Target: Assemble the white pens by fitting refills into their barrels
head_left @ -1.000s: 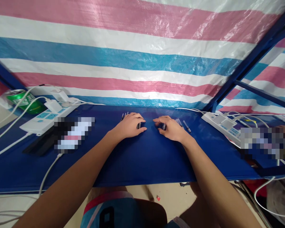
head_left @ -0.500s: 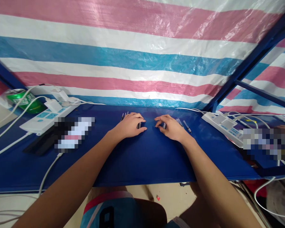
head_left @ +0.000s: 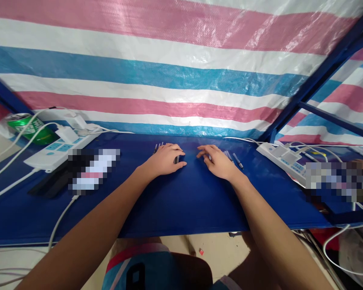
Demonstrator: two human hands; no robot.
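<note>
Head view. Pen-like rods lie in two groups on the blue table (head_left: 187,201): left rods (head_left: 156,148) show past the far side of the left hand (head_left: 167,159), right rods (head_left: 238,161) just right of the right hand (head_left: 216,161). The left hand arches low, thumb and forefinger parted, a grey rod (head_left: 177,159) visible in the gap; the right curls loosely. Whether either grips cannot be told.

Risks noted: the slim rods could roll or scatter if a palm or wrist brushes them. The left forearm runs close to the white charging cable (head_left: 62,219) — a sideways sweep could snag it and drag the pixelated phone (head_left: 95,169).

Against the frame half a second earlier: right fingers and thumb have shifted slightly — the left hand and both rod groups appear unchanged.
</note>
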